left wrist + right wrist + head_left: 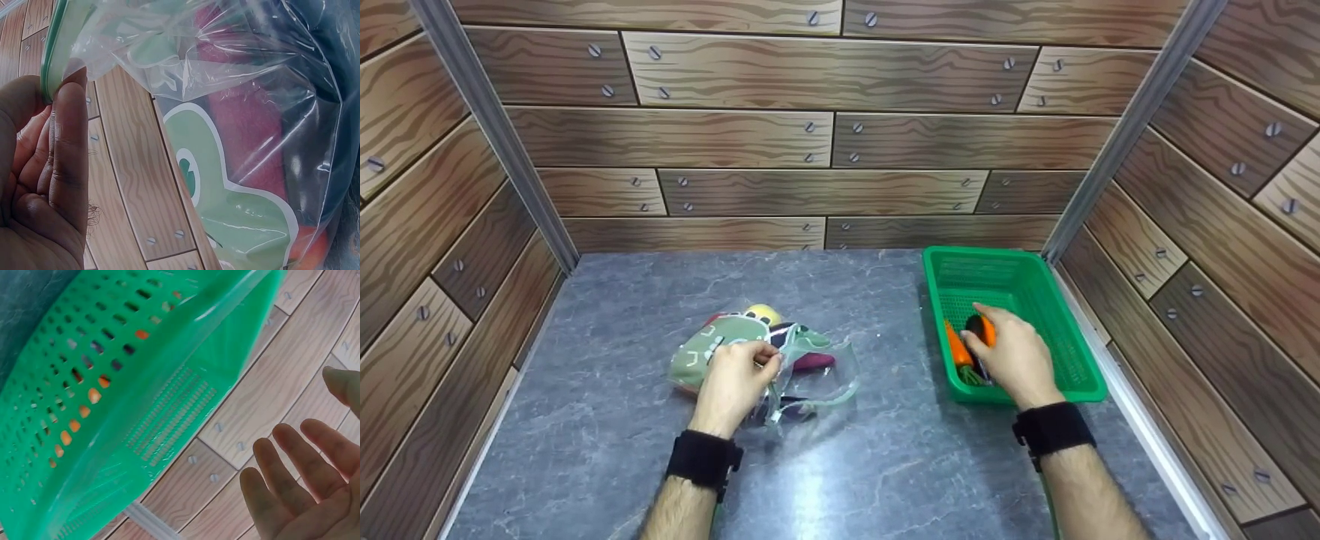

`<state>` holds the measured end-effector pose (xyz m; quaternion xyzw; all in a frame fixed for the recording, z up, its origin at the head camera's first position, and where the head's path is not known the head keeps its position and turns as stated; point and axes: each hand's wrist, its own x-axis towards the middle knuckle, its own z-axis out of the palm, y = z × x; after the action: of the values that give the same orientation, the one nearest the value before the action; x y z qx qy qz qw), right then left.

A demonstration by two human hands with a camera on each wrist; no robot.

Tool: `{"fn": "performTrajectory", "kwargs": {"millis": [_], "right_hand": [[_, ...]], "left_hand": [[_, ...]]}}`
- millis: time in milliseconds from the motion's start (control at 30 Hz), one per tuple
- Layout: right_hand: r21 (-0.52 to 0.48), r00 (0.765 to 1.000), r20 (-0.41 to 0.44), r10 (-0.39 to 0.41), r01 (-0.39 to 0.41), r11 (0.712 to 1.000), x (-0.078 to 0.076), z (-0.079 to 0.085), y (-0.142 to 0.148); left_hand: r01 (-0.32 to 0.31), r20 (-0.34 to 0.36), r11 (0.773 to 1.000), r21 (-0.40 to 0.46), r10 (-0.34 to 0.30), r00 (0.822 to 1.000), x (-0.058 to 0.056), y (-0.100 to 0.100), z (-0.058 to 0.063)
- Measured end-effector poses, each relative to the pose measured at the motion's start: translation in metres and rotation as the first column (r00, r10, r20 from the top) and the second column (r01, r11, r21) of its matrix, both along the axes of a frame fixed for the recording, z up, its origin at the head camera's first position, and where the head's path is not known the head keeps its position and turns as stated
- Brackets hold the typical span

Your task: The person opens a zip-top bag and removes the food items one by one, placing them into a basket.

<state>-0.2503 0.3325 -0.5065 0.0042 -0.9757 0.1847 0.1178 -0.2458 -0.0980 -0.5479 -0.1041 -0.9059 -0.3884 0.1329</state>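
My left hand pinches the green zip edge of a clear plastic zip bag with a green cartoon print. In the left wrist view, thumb and fingertips meet on that edge of the bag. Inside it show a purplish-red item, something dark and a bit of orange-red. A yellow round item is at its far side. Over the green basket, my right hand has its fingers spread, the palm bare in the right wrist view. Below it lie a carrot and a dark item.
The basket's perforated wall shows orange and dark things through its holes. A grey marbled tabletop carries bag and basket. Wood-patterned panels enclose it at the back and both sides; the basket stands close to the right one.
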Motion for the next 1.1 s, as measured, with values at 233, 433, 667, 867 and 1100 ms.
{"fn": "performTrajectory", "kwargs": {"millis": [233,433,667,867,1100], "right_hand": [[-0.014,0.996,-0.058,0.062,-0.063,0.998,0.003,0.000,-0.019],[-0.024,0.987,-0.106,0.120,-0.123,0.992,0.004,-0.002,-0.037],[0.027,0.971,-0.156,0.179,-0.176,0.984,0.006,-0.006,-0.058],[0.051,0.960,-0.172,0.221,-0.215,0.975,0.007,-0.012,-0.076],[0.085,0.941,-0.199,0.274,-0.262,0.961,0.012,-0.024,-0.098]], "left_hand": [[-0.003,0.009,1.000,0.005,0.003,1.000,0.000,0.000,0.000],[-0.004,0.018,1.000,0.007,0.004,1.000,0.000,0.000,0.000],[-0.006,0.021,1.000,0.013,0.006,1.000,0.000,-0.001,0.000],[-0.006,0.026,1.000,0.021,0.005,1.000,0.000,-0.001,0.000],[-0.008,0.025,1.000,0.021,0.007,1.000,0.000,-0.002,0.000]]}}
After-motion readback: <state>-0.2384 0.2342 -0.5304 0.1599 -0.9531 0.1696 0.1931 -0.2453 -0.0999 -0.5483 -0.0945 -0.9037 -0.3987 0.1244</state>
